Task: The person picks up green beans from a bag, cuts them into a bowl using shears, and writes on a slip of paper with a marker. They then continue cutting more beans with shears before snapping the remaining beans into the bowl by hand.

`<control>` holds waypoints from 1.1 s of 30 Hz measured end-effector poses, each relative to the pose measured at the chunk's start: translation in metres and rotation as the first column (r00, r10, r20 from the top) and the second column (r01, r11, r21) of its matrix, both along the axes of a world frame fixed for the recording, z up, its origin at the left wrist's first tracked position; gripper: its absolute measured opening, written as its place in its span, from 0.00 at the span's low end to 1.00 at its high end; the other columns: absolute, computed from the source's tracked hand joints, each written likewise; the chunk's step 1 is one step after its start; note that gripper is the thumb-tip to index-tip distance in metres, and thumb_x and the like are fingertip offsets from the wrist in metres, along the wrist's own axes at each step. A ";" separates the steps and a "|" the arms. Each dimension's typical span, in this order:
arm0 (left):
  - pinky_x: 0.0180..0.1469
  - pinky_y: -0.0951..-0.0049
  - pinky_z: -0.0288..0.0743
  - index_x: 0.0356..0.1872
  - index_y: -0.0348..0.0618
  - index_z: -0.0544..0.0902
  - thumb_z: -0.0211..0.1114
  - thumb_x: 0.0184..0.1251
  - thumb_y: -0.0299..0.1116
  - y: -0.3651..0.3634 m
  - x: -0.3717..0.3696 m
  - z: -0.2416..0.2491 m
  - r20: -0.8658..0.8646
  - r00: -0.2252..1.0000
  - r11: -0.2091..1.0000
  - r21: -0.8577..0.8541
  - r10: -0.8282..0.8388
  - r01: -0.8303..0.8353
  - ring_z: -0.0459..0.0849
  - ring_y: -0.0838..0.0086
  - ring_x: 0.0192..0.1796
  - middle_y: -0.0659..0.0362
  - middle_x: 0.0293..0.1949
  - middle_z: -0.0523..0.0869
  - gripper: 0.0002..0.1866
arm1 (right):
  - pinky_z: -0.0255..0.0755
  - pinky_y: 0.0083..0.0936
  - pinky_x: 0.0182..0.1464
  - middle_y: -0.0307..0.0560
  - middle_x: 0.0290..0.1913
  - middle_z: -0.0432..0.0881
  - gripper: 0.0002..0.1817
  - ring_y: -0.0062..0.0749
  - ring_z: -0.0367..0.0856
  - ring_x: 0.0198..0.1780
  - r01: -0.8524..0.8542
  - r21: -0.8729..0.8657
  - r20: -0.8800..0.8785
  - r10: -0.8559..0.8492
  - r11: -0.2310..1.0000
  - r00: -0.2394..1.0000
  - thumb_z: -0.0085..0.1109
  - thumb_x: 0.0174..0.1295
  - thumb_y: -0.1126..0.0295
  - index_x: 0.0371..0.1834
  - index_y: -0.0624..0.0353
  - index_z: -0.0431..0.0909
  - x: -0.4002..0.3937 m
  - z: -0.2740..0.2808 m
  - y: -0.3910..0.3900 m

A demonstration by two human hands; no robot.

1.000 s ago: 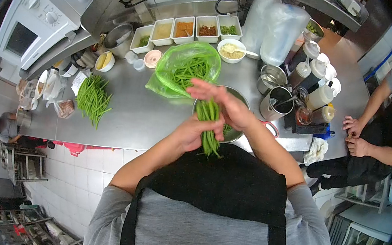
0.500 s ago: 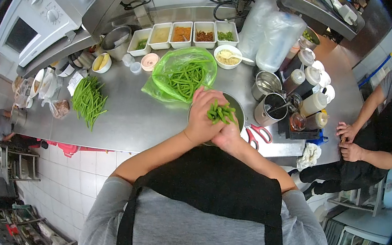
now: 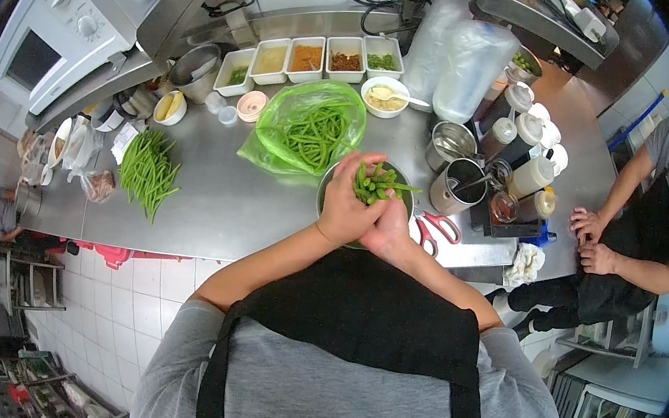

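Observation:
My left hand (image 3: pixel 346 210) and my right hand (image 3: pixel 390 230) are pressed together, closed around a bunch of green beans (image 3: pixel 374 183). The bean ends stick up and out between my fingers, one pointing to the right. Under my hands stands a metal bowl (image 3: pixel 411 195), and its inside is mostly hidden. Beyond it sits an open green plastic bag (image 3: pixel 257 153) with more green beans (image 3: pixel 314 136) in it. Red-handled scissors (image 3: pixel 441 228) lie just right of the bowl.
A pile of green beans (image 3: pixel 146 173) lies at left. White tubs (image 3: pixel 308 59) of ingredients line the back, near a white bowl with a spoon (image 3: pixel 384 97). Metal containers (image 3: pixel 458 187) and squeeze bottles (image 3: pixel 532 176) crowd the right. Another person's hands (image 3: pixel 592 242) rest at the counter's right end.
My fingers have shifted and loosened a little around the green beans, which now spread out more, with one sticking out to the right. The camera view has moved slightly.

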State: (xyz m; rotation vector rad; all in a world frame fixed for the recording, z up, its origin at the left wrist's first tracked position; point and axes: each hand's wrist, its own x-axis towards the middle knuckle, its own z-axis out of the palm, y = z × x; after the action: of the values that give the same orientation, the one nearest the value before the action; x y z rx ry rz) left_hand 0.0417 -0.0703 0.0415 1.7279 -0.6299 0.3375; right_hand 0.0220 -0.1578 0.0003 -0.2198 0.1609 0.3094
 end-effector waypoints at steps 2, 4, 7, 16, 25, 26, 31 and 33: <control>0.45 0.77 0.72 0.52 0.43 0.70 0.66 0.43 0.20 0.001 0.001 0.008 0.325 0.938 0.980 0.117 0.117 -0.163 0.80 0.74 0.41 0.55 0.38 0.80 0.29 | 0.65 0.35 0.59 0.42 0.52 0.75 0.14 0.32 0.73 0.54 0.030 -0.038 0.000 -0.030 0.999 1.000 0.42 0.67 0.58 0.48 0.51 0.72 0.001 -0.003 0.001; 0.49 0.77 0.71 0.54 0.39 0.67 0.64 0.46 0.17 -0.001 -0.008 0.003 -0.060 0.996 0.995 -0.075 -0.070 0.065 0.77 0.76 0.45 0.57 0.41 0.78 0.29 | 0.66 0.34 0.58 0.41 0.49 0.76 0.13 0.32 0.74 0.52 0.046 -0.025 0.018 -0.045 0.999 0.999 0.41 0.67 0.60 0.45 0.52 0.73 0.000 -0.004 0.000; 0.50 0.78 0.69 0.54 0.38 0.66 0.64 0.48 0.15 -0.007 -0.011 0.006 -0.293 0.935 0.960 -0.251 -0.198 0.124 0.75 0.79 0.45 0.59 0.40 0.75 0.29 | 0.67 0.32 0.56 0.39 0.46 0.77 0.13 0.32 0.74 0.50 0.039 0.065 0.067 -0.044 0.997 0.997 0.38 0.68 0.61 0.42 0.53 0.73 -0.004 0.002 -0.003; 0.44 0.81 0.70 0.48 0.38 0.71 0.65 0.49 0.16 -0.009 -0.002 -0.011 -0.269 0.952 0.956 -0.286 -0.142 0.062 0.74 0.81 0.38 0.62 0.36 0.75 0.22 | 0.66 0.32 0.58 0.40 0.47 0.77 0.13 0.33 0.74 0.51 0.031 0.148 0.106 -0.047 0.988 0.993 0.39 0.68 0.61 0.45 0.53 0.72 0.003 -0.006 -0.001; 0.43 0.78 0.71 0.40 0.39 0.73 0.66 0.48 0.18 -0.008 -0.002 -0.007 -0.279 0.940 0.916 -0.394 -0.196 0.074 0.76 0.80 0.37 0.62 0.34 0.77 0.17 | 0.61 0.34 0.63 0.44 0.54 0.74 0.19 0.36 0.71 0.57 0.014 0.052 -0.078 -0.010 0.999 0.997 0.36 0.68 0.59 0.53 0.56 0.70 0.008 -0.006 0.001; 0.43 0.78 0.71 0.39 0.39 0.73 0.66 0.49 0.18 -0.008 -0.003 -0.001 -0.289 0.932 0.895 -0.440 -0.221 0.077 0.76 0.80 0.37 0.62 0.34 0.77 0.16 | 0.61 0.34 0.63 0.44 0.54 0.74 0.19 0.36 0.71 0.57 0.012 0.059 -0.062 -0.009 0.998 0.998 0.36 0.68 0.59 0.53 0.57 0.70 0.008 -0.003 0.000; 0.42 0.78 0.72 0.39 0.39 0.72 0.67 0.50 0.20 -0.010 -0.007 0.006 -0.319 0.926 0.908 -0.416 -0.205 0.057 0.77 0.80 0.37 0.61 0.35 0.78 0.16 | 0.62 0.33 0.62 0.42 0.54 0.74 0.17 0.34 0.71 0.57 0.000 0.022 0.046 -0.001 1.000 0.999 0.38 0.68 0.60 0.53 0.54 0.70 0.005 0.003 -0.004; 0.43 0.78 0.72 0.40 0.39 0.71 0.68 0.50 0.21 -0.009 -0.005 0.003 -0.390 0.896 0.900 -0.435 -0.213 0.024 0.77 0.80 0.38 0.61 0.35 0.78 0.17 | 0.64 0.32 0.60 0.39 0.54 0.74 0.14 0.31 0.72 0.56 0.013 -0.108 0.140 0.002 0.994 0.990 0.41 0.68 0.60 0.52 0.48 0.70 0.005 0.009 -0.004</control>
State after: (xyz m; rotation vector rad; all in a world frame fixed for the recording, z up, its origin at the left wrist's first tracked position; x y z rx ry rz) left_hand 0.0369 -0.0789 0.0447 1.2765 -0.3057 -0.0093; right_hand 0.0266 -0.1614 0.0095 -0.3478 0.0398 0.2789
